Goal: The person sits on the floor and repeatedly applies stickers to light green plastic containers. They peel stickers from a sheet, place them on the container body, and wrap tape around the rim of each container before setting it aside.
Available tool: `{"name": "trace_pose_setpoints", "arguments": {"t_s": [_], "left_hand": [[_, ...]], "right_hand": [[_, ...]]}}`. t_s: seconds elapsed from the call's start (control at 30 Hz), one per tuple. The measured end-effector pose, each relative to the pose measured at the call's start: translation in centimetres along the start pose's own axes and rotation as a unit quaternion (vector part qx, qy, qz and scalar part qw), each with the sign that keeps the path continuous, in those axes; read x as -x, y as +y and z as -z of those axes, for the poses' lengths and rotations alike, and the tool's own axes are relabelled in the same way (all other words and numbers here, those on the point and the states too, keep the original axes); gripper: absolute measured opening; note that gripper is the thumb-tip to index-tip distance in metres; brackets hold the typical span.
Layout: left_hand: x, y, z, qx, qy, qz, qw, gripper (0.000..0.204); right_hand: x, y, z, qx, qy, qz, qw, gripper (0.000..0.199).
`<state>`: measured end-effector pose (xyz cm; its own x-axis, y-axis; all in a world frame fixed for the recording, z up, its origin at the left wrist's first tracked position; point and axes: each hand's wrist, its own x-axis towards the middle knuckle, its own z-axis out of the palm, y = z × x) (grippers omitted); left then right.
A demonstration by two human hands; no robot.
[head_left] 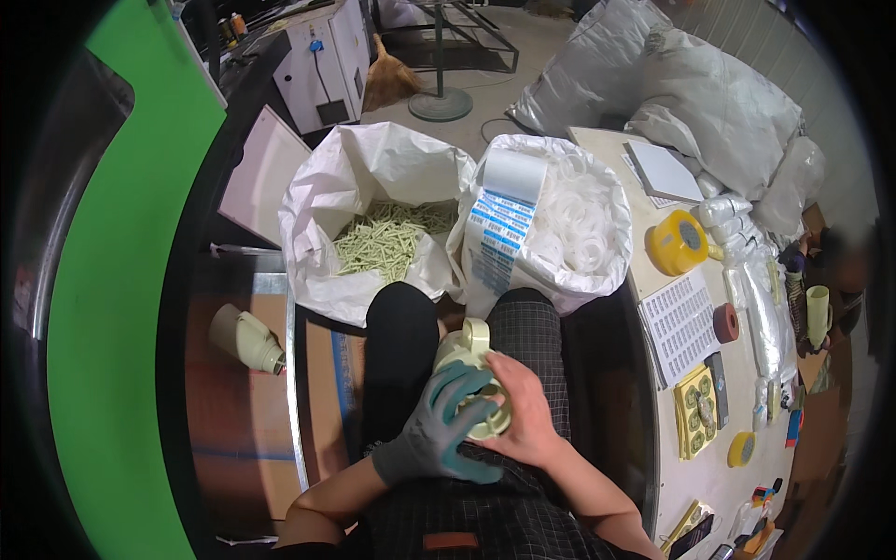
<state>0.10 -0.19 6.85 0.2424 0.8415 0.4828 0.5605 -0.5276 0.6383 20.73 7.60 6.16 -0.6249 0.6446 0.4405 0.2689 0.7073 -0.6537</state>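
A pale green plastic lid (473,366) with a flip handle rests over my lap. My left hand (439,429), in a grey and teal work glove, grips its lower left side. My bare right hand (525,413) clasps its right side, fingers curled over the rim. Both hands press on the same lid, and its lower half is hidden under them.
Ahead of my knees stand two white sacks: one (322,201) with pale green sticks, one (611,252) with clear plastic rings and a strip of labels (499,224). A table (723,467) at right carries yellow tape (679,245), papers and small parts. Another pale green part (247,339) lies left.
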Motion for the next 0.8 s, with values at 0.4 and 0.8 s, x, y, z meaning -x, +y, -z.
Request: {"name": "trace_pose_setpoints", "arguments": {"t_s": [0.4, 0.8], "left_hand": [[0.0, -1.1, -0.2, -0.258, 0.038, 0.041, 0.964, 0.042], [-3.8, -8.5, 4.7, -0.237, 0.238, 0.062, 0.940, 0.109]], "right_hand": [[-2.7, 0.6, -6.2, -0.006, 0.080, -0.040, 0.996, 0.068], [-14.1, 2.7, -7.9, -0.079, 0.102, 0.107, 0.986, 0.099]]}}
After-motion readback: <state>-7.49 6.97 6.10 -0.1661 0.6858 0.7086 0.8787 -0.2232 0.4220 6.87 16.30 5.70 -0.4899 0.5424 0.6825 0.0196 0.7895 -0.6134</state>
